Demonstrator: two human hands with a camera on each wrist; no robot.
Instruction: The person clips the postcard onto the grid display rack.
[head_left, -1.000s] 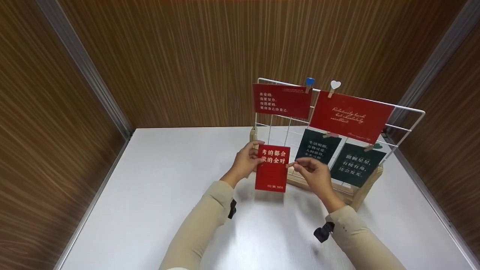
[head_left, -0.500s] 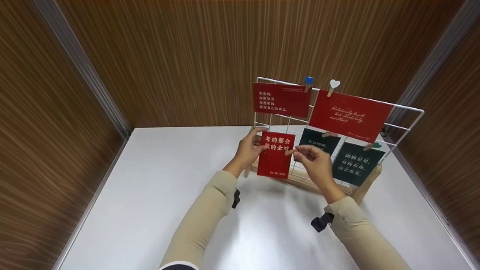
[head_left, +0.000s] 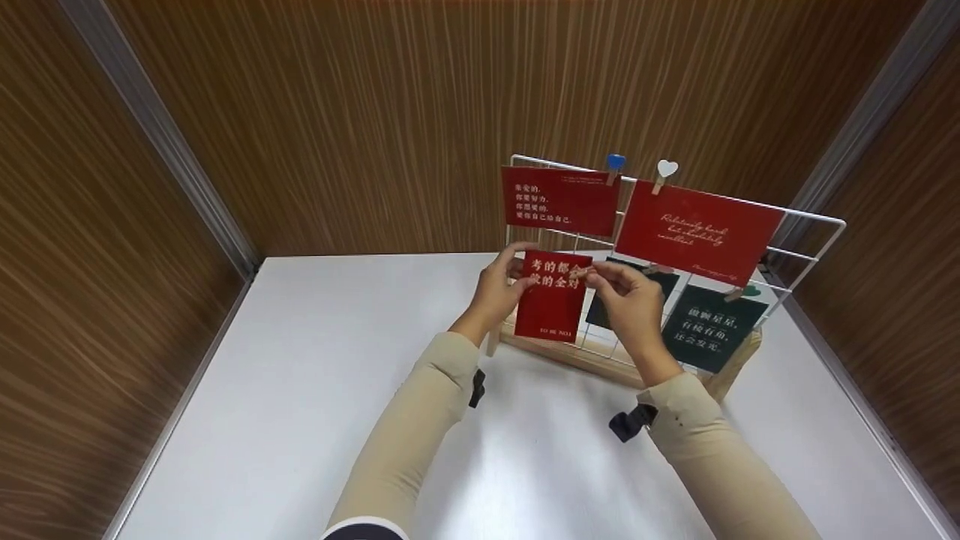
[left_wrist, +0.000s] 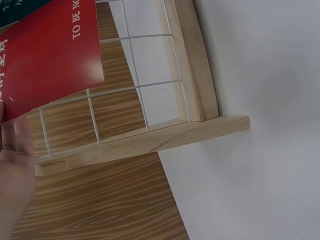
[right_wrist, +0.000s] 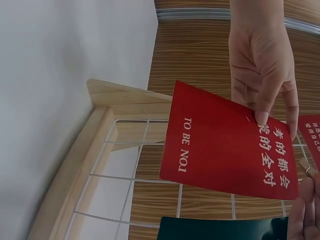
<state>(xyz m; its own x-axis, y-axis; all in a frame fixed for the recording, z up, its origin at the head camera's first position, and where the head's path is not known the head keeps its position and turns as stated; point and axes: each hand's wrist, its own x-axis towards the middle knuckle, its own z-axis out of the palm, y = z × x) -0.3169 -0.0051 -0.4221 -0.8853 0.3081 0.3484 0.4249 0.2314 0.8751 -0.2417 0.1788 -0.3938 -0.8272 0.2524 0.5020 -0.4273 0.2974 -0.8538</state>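
My left hand (head_left: 496,291) grips a small red card (head_left: 550,315) by its left side, thumb on the printed face and fingers behind. The card is held upright in front of the lower left of a white wire grid rack with a wooden base (head_left: 570,360). Between thumb and fingertips, my right hand (head_left: 634,306) pinches a small wooden clothespin (right_wrist: 308,168) at the card's upper right edge. In the right wrist view, the left thumb lies flat across the red card (right_wrist: 220,150). Only part of the left hand (left_wrist: 15,172) shows in the left wrist view.
Two larger red cards (head_left: 559,201) (head_left: 694,232) hang along the rack's top, with blue and white heart clothespins (head_left: 616,163) (head_left: 666,169). Below hang dark green cards (head_left: 712,330), one partly behind the right hand. A white table (head_left: 337,360) lies beneath, wood-grain walls (head_left: 360,127) around.
Both hands have moved up and toward the rack, carrying the red card and the clothespin. The clothespin has risen along the card's right edge to near its top corner.
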